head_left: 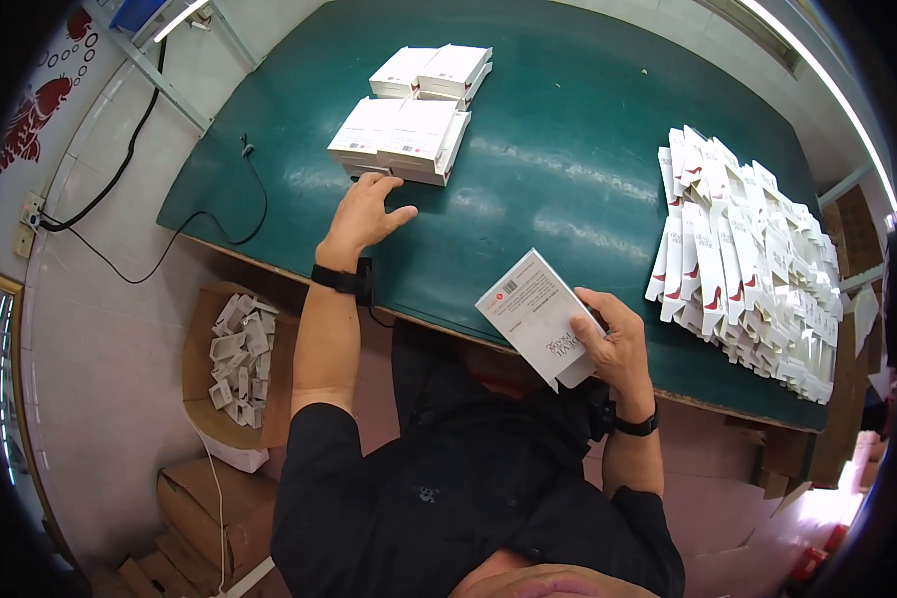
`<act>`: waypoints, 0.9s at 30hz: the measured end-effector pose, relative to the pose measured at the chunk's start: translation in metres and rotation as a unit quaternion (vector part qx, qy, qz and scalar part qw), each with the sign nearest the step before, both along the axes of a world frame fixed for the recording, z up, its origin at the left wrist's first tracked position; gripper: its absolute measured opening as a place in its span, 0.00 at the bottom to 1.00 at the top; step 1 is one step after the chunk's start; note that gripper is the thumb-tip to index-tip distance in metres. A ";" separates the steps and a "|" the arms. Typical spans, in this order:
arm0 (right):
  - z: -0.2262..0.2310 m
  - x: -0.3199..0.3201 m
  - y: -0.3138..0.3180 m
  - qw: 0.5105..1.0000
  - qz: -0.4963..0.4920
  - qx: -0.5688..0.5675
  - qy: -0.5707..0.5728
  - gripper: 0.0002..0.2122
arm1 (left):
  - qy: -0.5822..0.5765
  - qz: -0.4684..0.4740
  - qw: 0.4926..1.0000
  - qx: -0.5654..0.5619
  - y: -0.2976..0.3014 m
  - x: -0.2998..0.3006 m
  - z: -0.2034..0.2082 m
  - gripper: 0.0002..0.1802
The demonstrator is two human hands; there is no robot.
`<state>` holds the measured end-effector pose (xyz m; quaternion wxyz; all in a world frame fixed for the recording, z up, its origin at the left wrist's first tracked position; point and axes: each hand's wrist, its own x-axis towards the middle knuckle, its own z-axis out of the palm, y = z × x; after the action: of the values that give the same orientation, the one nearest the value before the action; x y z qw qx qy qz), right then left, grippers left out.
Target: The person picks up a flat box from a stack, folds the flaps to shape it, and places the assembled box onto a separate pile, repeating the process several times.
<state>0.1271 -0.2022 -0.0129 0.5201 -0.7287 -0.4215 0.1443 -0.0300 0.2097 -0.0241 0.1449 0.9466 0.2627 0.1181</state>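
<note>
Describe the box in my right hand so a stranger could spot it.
At the near edge of the green table, between the stacked boxes and the heap of cartons, is your right hand. It holds a white box with a flap jutting from its lower end. Unlike its neighbours, it's held, apart from both groups.

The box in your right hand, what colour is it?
The box is mostly white with dark print, seen best in the head view.

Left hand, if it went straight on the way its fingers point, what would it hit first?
Most likely the near side of the closer white boxes; the left hand's fingertips are already right at their edge, possibly touching.
</note>
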 end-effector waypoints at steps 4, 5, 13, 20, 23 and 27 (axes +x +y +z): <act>-0.001 0.000 -0.002 1.000 -0.004 -0.009 -0.010 0.20 | 0.026 0.029 0.999 0.007 0.013 0.009 -0.008 0.37; -0.002 -0.001 -0.003 1.000 -0.004 -0.009 -0.010 0.20 | 0.029 0.041 0.999 0.008 0.016 0.009 -0.010 0.36; -0.011 0.003 -0.006 1.000 -0.010 -0.015 -0.006 0.20 | 0.002 0.037 0.999 -0.006 0.023 0.010 -0.007 0.37; -0.013 0.004 -0.005 1.000 -0.010 -0.011 -0.001 0.19 | -0.012 0.041 0.999 0.026 0.015 0.015 -0.010 0.35; -0.015 0.006 -0.007 1.000 -0.017 -0.009 -0.002 0.19 | -0.006 0.029 1.000 0.010 0.004 0.017 -0.001 0.34; -0.014 0.007 -0.004 1.000 -0.012 -0.016 0.002 0.18 | 0.014 -0.017 0.999 -0.043 -0.029 0.026 0.016 0.34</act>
<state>0.1345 -0.2065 -0.0272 0.5108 -0.7416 -0.4096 0.1464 -0.0038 0.1812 -0.0082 0.1836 0.9454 0.2537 0.0907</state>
